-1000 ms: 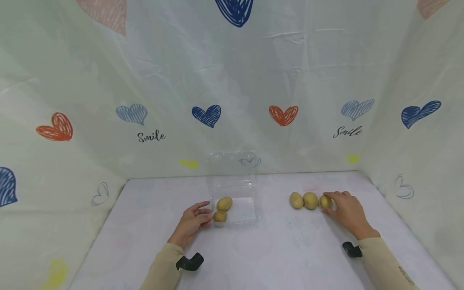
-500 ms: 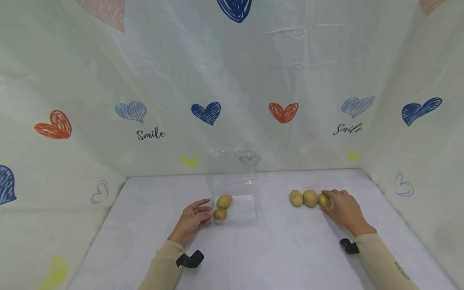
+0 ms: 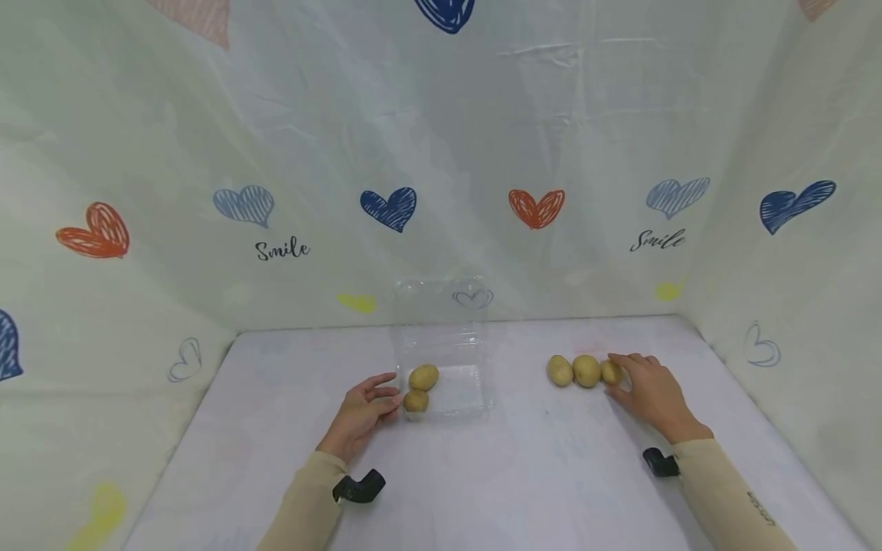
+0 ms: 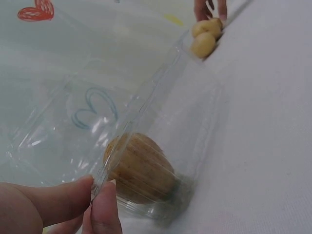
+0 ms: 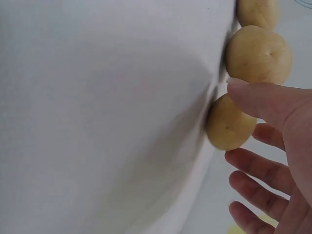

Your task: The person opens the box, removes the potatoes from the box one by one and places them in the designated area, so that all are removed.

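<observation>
A clear plastic clamshell box point(image 3: 458, 413) stands on the table with its lid raised at the back. Two potatoes, one behind the other point(image 3: 423, 377), lie along the left side inside it. My left hand point(image 3: 361, 417) pinches the box's left rim between thumb and finger, as the left wrist view shows. To the right, three potatoes form a row: a left one point(image 3: 560, 371), a middle one point(image 3: 586, 371) and a right one point(image 3: 611, 373). My right hand point(image 3: 651, 394) holds the right potato between thumb and fingers, on the table and close against the middle one.
The white-covered table point(image 3: 524, 474) meets a pale curtain point(image 3: 448, 130) printed with hearts at its back and sides. A stretch of tabletop separates the box from the potato row. Dark camera mounts sit at both wrists.
My right hand has slid the right potato slightly left, closing the gap to the middle one. The left hand stays at the box's rim. The head view has tilted up a little.
</observation>
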A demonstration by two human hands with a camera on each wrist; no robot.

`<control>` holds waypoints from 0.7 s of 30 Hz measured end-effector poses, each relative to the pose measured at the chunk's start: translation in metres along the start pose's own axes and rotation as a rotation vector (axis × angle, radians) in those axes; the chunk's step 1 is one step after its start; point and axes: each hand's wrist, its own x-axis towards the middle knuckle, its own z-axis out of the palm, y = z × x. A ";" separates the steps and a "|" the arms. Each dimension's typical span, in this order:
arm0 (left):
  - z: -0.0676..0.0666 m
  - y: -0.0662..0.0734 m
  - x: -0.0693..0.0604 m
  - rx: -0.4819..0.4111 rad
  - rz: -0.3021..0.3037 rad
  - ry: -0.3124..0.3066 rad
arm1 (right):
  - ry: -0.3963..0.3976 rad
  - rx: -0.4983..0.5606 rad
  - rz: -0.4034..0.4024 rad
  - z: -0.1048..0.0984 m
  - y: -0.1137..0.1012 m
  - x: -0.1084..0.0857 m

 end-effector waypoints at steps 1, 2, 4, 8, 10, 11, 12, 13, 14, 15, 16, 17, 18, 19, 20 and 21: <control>0.000 0.000 0.000 0.001 0.001 -0.002 | 0.008 0.003 -0.004 -0.002 -0.001 0.001; 0.000 0.001 0.000 0.001 0.000 -0.001 | 0.017 0.005 -0.012 -0.003 -0.003 0.002; 0.000 0.002 0.000 -0.001 0.000 0.000 | 0.035 0.006 -0.027 -0.008 -0.007 0.005; -0.001 0.002 0.000 -0.001 0.001 0.003 | 0.060 0.015 -0.054 -0.017 -0.021 0.010; -0.001 0.002 0.001 -0.001 -0.002 0.003 | 0.063 0.029 -0.055 -0.022 -0.029 0.012; -0.001 0.002 0.001 0.000 -0.003 0.002 | 0.058 0.036 -0.052 -0.024 -0.034 0.012; -0.001 0.001 0.001 -0.002 -0.005 0.002 | 0.052 0.046 -0.049 -0.027 -0.040 0.013; 0.000 0.001 0.001 -0.003 -0.001 -0.001 | 0.050 0.054 -0.048 -0.029 -0.045 0.014; 0.000 0.001 0.001 -0.004 -0.003 0.000 | 0.043 0.065 -0.047 -0.031 -0.050 0.014; 0.000 0.000 0.002 -0.006 -0.004 0.000 | 0.038 0.075 -0.046 -0.032 -0.056 0.014; 0.000 0.000 0.002 -0.010 -0.005 0.001 | 0.039 0.083 -0.052 -0.034 -0.061 0.015; 0.001 -0.001 0.002 -0.010 -0.004 -0.001 | 0.043 0.087 -0.062 -0.034 -0.065 0.015; 0.001 -0.001 0.001 -0.011 -0.004 -0.001 | 0.051 0.094 -0.075 -0.035 -0.070 0.015; 0.001 -0.001 0.001 -0.011 -0.001 -0.004 | 0.059 0.095 -0.090 -0.035 -0.074 0.016; 0.001 -0.001 0.001 -0.013 -0.005 -0.001 | 0.065 0.097 -0.103 -0.035 -0.079 0.016; 0.001 -0.001 0.000 -0.013 -0.004 -0.003 | 0.072 0.099 -0.117 -0.035 -0.083 0.017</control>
